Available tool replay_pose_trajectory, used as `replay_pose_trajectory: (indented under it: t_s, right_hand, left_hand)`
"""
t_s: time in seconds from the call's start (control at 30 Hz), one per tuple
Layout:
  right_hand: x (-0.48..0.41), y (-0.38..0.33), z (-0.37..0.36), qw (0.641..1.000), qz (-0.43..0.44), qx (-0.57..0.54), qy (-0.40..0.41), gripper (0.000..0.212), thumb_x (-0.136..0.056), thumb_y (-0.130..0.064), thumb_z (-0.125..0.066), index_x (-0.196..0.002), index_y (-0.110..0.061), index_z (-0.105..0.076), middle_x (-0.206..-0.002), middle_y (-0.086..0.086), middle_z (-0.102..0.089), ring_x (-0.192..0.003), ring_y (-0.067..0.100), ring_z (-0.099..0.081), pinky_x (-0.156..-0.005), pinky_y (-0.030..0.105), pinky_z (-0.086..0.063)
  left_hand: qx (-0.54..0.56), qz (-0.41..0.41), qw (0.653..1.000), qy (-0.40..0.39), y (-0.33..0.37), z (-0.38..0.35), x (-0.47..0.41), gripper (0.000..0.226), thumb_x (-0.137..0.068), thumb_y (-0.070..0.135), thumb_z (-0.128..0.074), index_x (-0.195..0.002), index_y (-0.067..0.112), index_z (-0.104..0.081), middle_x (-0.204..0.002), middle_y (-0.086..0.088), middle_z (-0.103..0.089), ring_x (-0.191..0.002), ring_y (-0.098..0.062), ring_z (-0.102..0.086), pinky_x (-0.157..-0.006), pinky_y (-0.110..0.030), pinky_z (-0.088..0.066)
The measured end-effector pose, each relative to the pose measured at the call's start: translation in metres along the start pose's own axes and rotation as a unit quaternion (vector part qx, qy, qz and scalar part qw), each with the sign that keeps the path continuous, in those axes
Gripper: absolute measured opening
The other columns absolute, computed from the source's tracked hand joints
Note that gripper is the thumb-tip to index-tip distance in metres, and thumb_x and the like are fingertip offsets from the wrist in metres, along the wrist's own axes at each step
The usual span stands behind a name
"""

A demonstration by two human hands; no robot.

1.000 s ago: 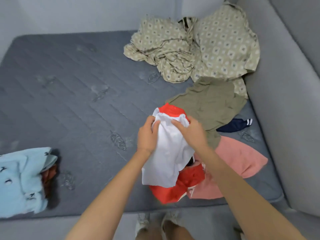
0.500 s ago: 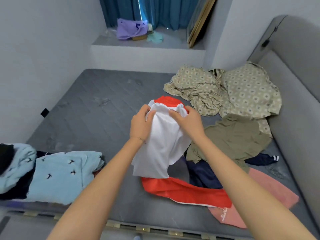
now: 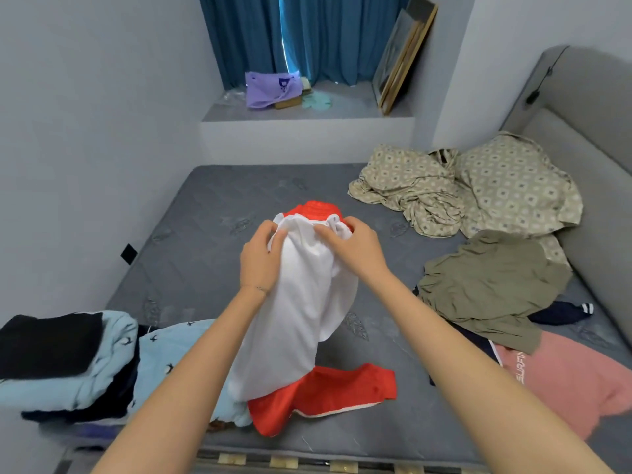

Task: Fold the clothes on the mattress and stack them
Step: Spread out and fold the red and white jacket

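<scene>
This looks like sorting out one garment before folding: the left hand (image 3: 261,260) and right hand (image 3: 355,246) each pinch the bunched top of the red shorts (image 3: 325,391), held up over the mattress (image 3: 212,234) with the hem trailing on it. They seem inside out — white lining hangs outward — so next probably comes turning them, then laying them flat.

Both forearms are bare and sleeveless, with a thin bracelet (image 3: 256,288) circling the left wrist.
</scene>
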State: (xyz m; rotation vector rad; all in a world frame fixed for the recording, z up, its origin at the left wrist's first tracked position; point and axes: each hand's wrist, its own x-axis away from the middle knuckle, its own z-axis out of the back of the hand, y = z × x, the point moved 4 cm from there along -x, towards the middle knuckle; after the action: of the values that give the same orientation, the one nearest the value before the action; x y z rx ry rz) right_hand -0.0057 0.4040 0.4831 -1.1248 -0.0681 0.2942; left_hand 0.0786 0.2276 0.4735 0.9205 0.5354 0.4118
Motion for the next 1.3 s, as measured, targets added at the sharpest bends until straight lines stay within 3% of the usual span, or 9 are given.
replay_pose_trajectory:
  t_s: [0.17,0.27,0.47,0.63,0.73,0.83,0.97,1.13,1.3]
  right_hand:
    - [-0.013,0.002,-0.001,1.0,-0.003,0.02,-0.006,0.058,-0.073,-0.069,-0.065,-0.067,-0.015,-0.044,-0.057,-0.006,-0.044,-0.053,0.009,-0.04,-0.054,0.032,-0.032]
    - [-0.029,0.004,0.005,1.0,-0.003,0.01,-0.001,0.051,-0.076,-0.06,-0.071,-0.066,-0.019,-0.042,-0.058,-0.009,-0.042,-0.05,0.004,-0.039,-0.052,0.028,-0.03]
    - [-0.061,0.003,0.005,1.0,0.006,-0.007,-0.029,0.038,-0.074,-0.042,-0.08,-0.081,-0.018,-0.052,-0.071,-0.013,-0.049,-0.063,0.002,-0.045,-0.059,0.025,-0.036]
    - [-0.073,0.008,0.004,0.998,0.016,0.012,-0.053,0.038,-0.073,-0.036,-0.082,-0.078,-0.016,-0.051,-0.07,-0.01,-0.052,-0.063,0.004,-0.048,-0.058,0.022,-0.038]
    - [-0.081,0.014,0.012,0.998,0.003,0.021,-0.059,0.043,-0.071,-0.026,-0.084,-0.103,-0.007,-0.063,-0.095,-0.003,-0.068,-0.088,0.015,-0.063,-0.081,0.034,-0.05]
    - [-0.082,0.021,0.014,0.998,-0.017,0.021,-0.056,0.046,-0.071,-0.02,-0.085,-0.109,-0.004,-0.064,-0.105,0.004,-0.071,-0.099,0.021,-0.065,-0.09,0.039,-0.05]
    - [-0.077,0.027,-0.003,0.997,-0.033,0.023,-0.069,0.041,-0.071,-0.019,-0.086,-0.104,-0.009,-0.065,-0.1,-0.002,-0.07,-0.096,0.015,-0.064,-0.079,0.024,-0.049]
    - [-0.067,0.032,-0.038,0.996,-0.056,0.023,-0.065,0.04,-0.072,-0.015,-0.085,-0.106,-0.012,-0.063,-0.095,-0.009,-0.064,-0.092,0.011,-0.061,-0.077,0.024,-0.045]
    - [-0.063,0.05,-0.065,0.993,-0.096,0.051,-0.047,0.038,-0.074,-0.008,-0.08,-0.109,-0.007,-0.063,-0.106,0.005,-0.067,-0.094,0.016,-0.059,-0.075,0.023,-0.04]
  left_hand:
    - [0.007,0.013,1.0,-0.012,-0.003,-0.001,-0.016,0.027,-0.096,0.039,-0.052,-0.075,0.022,-0.049,-0.067,0.009,-0.052,-0.063,-0.005,-0.044,-0.061,-0.019,-0.037]
    - [0.008,0.018,1.0,-0.013,-0.002,-0.005,-0.027,0.025,-0.095,0.039,-0.055,-0.077,0.022,-0.051,-0.067,0.014,-0.052,-0.065,0.0,-0.048,-0.062,-0.014,-0.036]
    - [0.019,0.069,0.997,-0.009,-0.022,-0.006,-0.044,0.03,-0.092,0.031,-0.058,-0.072,0.011,-0.047,-0.057,0.01,-0.037,-0.058,-0.008,-0.034,-0.06,-0.028,-0.033]
    - [0.029,0.107,0.993,0.047,-0.049,0.0,-0.05,0.032,-0.094,0.023,-0.054,-0.067,0.018,-0.038,-0.061,0.007,-0.035,-0.059,-0.012,-0.033,-0.064,-0.031,-0.033]
    - [0.022,0.123,0.989,0.081,-0.061,0.007,-0.061,0.032,-0.094,0.024,-0.052,-0.066,0.022,-0.038,-0.061,0.007,-0.038,-0.059,-0.011,-0.037,-0.065,-0.034,-0.035]
    - [0.006,0.124,0.988,0.087,-0.073,0.011,-0.07,0.032,-0.094,0.025,-0.051,-0.066,0.023,-0.036,-0.06,0.007,-0.039,-0.058,-0.01,-0.037,-0.063,-0.033,-0.033]
    - [0.002,0.131,0.99,0.053,-0.094,0.013,-0.076,0.029,-0.095,0.026,-0.052,-0.069,0.02,-0.041,-0.061,0.007,-0.041,-0.06,-0.014,-0.039,-0.066,-0.035,-0.037]
    - [-0.036,0.132,0.99,0.019,-0.125,0.034,-0.086,0.027,-0.096,0.027,-0.051,-0.073,0.015,-0.043,-0.063,0.005,-0.045,-0.066,-0.019,-0.043,-0.065,-0.034,-0.036]
    - [-0.06,0.122,0.991,-0.006,-0.15,0.053,-0.1,0.028,-0.096,0.026,-0.051,-0.072,0.015,-0.042,-0.062,0.004,-0.044,-0.065,-0.02,-0.042,-0.064,-0.035,-0.035]
